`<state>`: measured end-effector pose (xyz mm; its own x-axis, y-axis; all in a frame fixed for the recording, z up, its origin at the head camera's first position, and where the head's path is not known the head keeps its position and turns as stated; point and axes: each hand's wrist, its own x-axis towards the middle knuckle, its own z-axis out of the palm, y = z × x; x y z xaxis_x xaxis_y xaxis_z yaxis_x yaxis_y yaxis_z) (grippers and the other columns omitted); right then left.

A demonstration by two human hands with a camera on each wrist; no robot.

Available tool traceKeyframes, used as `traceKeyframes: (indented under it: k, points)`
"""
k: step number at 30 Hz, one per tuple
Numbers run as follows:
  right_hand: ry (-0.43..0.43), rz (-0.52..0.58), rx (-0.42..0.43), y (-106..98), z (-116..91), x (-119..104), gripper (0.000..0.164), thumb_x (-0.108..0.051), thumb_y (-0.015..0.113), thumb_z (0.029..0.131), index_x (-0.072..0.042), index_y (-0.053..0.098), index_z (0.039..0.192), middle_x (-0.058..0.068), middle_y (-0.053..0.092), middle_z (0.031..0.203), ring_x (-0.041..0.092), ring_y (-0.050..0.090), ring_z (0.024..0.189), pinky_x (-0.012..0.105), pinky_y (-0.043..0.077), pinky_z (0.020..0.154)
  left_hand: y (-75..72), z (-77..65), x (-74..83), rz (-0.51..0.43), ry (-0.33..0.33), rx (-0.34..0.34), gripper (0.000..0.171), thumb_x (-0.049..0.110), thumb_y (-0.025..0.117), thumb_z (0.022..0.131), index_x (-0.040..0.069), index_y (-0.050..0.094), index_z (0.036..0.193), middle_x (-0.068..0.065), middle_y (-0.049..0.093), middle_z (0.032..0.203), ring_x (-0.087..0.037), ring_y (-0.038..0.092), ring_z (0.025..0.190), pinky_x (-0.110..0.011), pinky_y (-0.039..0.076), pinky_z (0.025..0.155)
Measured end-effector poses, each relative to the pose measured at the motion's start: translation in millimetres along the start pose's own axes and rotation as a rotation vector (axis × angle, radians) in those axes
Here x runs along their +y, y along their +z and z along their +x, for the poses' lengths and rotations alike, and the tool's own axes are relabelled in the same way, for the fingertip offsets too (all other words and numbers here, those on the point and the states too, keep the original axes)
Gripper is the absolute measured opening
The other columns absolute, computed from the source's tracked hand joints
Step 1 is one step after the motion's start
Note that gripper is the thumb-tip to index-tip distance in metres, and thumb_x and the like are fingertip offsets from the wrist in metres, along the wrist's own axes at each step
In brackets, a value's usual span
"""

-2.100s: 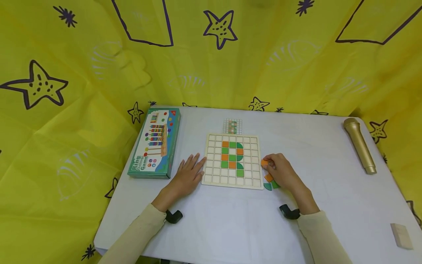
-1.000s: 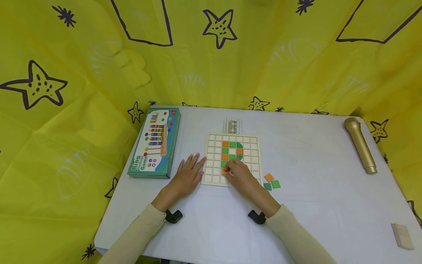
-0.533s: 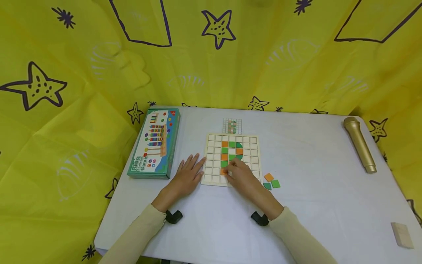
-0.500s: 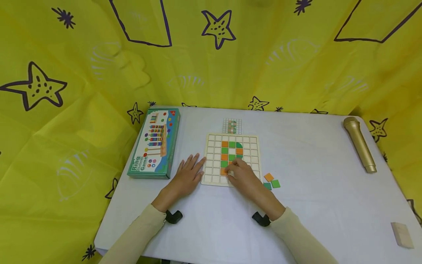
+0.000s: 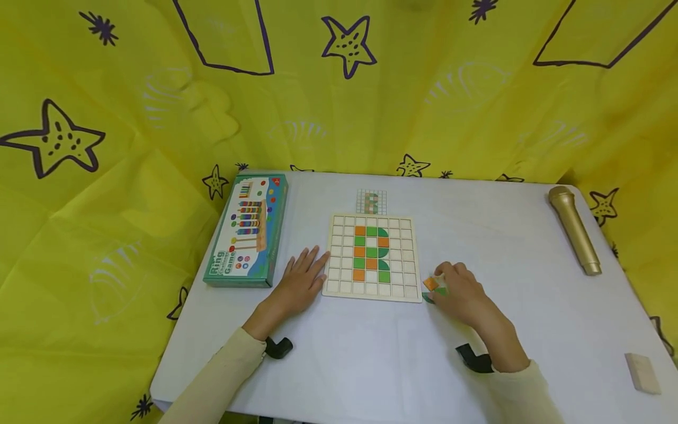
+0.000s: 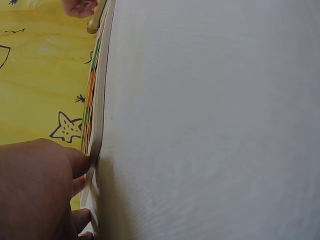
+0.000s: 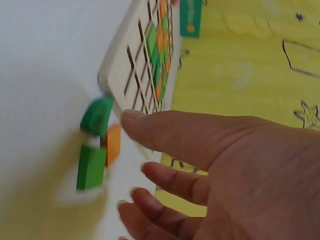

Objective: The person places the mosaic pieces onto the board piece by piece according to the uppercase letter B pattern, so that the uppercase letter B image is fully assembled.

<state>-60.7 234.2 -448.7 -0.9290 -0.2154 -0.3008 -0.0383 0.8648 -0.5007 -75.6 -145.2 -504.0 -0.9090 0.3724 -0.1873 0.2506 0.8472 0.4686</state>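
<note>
A white gridded wooden board point(image 5: 339, 282) holds orange and green tiles point(image 5: 372, 264) laid out like a letter R. My left hand point(image 5: 303, 284) lies flat on the table with straight fingers, its fingertips at the board's left edge. Over the loose tiles beside the board's lower right corner is my right hand point(image 5: 462, 294), thumb and fingers spread apart. Those loose pieces are an orange square tile point(image 5: 431, 284), a dark green quarter-circle tile point(image 7: 98, 117) and a green square tile point(image 7: 91, 167). In the right wrist view nothing lies between thumb and fingers.
A small pattern card point(image 5: 371, 201) with a printed R lies behind the board. The green Ring Challenge Game box point(image 5: 246, 232) is at left. A gold microphone point(image 5: 574, 231) and a pale wooden block point(image 5: 643, 373) lie at right. Yellow cloth point(image 5: 296, 88) hangs behind.
My right hand has carried an orange square tile to the board, left it at the R's lower left, and moved back right to the loose tiles. My left hand has stayed put.
</note>
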Motion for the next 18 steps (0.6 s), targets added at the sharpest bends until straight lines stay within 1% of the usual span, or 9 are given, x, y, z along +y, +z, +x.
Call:
traceKeyframes:
  k: [2, 4, 8, 12, 15, 18]
  points:
    - [0.021, 0.001, -0.022, -5, -5, 10, 0.042, -0.021, 0.074, 0.097, -0.002, 0.057, 0.13, 0.028, 0.052, 0.128, 0.042, 0.054, 0.109, 0.055, 0.047, 0.084, 0.2, 0.2, -0.3, 0.005, -0.005, -0.008, 0.059, 0.038, 0.036, 0.115, 0.023, 0.022, 0.171, -0.01, 0.011, 0.178, -0.035, 0.005, 0.165, -0.064, 0.007, 0.129]
    - [0.016, 0.001, -0.038, -7, -9, 19, 0.039, -0.017, 0.074, 0.096, -0.002, 0.058, 0.129, 0.03, 0.053, 0.126, 0.042, 0.056, 0.107, 0.056, 0.05, 0.083, 0.5, 0.7, -0.3, 0.01, -0.01, -0.015, 0.059, 0.039, 0.035, 0.115, 0.024, 0.021, 0.171, -0.009, 0.01, 0.178, -0.034, 0.004, 0.165, -0.063, 0.006, 0.129]
    - [-0.018, 0.032, -0.044, -5, -13, 32, 0.03, -0.008, 0.072, 0.096, 0.0, 0.061, 0.124, 0.025, 0.056, 0.116, 0.037, 0.059, 0.103, 0.053, 0.053, 0.083, 0.0, 0.8, 0.1, 0.002, -0.007, -0.016, 0.059, 0.038, 0.036, 0.115, 0.023, 0.022, 0.171, -0.01, 0.011, 0.178, -0.035, 0.005, 0.165, -0.064, 0.006, 0.129]
    - [-0.044, 0.077, -0.027, 1, -15, 35, 0.028, -0.007, 0.073, 0.096, 0.001, 0.06, 0.119, 0.021, 0.058, 0.11, 0.034, 0.059, 0.099, 0.049, 0.052, 0.082, 0.4, 0.5, 0.2, -0.013, 0.001, -0.003, 0.059, 0.036, 0.038, 0.115, 0.02, 0.025, 0.17, -0.012, 0.014, 0.178, -0.037, 0.007, 0.164, -0.065, 0.007, 0.129]
    - [-0.063, 0.091, -0.014, 5, -17, 34, 0.028, -0.01, 0.074, 0.097, -0.002, 0.061, 0.121, 0.017, 0.057, 0.113, 0.032, 0.06, 0.102, 0.047, 0.053, 0.084, 1.0, 0.7, -0.2, 0.001, 0.0, -0.001, 0.059, 0.036, 0.038, 0.115, 0.02, 0.025, 0.17, -0.012, 0.014, 0.177, -0.038, 0.008, 0.164, -0.065, 0.008, 0.128]
    - [-0.092, 0.105, 0.004, 10, -18, 34, 0.026, -0.009, 0.072, 0.098, -0.005, 0.062, 0.121, 0.014, 0.057, 0.115, 0.028, 0.058, 0.102, 0.043, 0.052, 0.084, 0.6, 0.9, -0.1, 0.015, 0.001, -0.003, 0.059, 0.036, 0.038, 0.115, 0.021, 0.024, 0.17, -0.012, 0.014, 0.177, -0.038, 0.008, 0.164, -0.065, 0.008, 0.128]
